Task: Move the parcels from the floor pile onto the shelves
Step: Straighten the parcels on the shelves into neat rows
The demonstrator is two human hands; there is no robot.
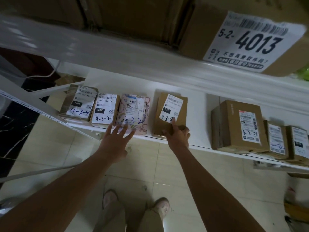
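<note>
A small brown cardboard parcel (175,106) with a white label marked 4-3-8 lies on the white shelf (197,104). My right hand (178,135) grips its near edge, thumb on top by the label. My left hand (115,139) hovers with fingers spread just in front of a pink patterned parcel (133,113) marked 4-3-2. Left of that parcel sit two more labelled parcels, one brown (105,109) and one at the shelf's end (80,102).
A larger brown box (240,124) marked 4-3-24 and two small boxes (277,141) fill the shelf's right part. Above, a shelf holds a big carton (250,42) labelled 5-2-4013. Tiled floor and my feet lie below. More parcels (294,210) lie at the lower right.
</note>
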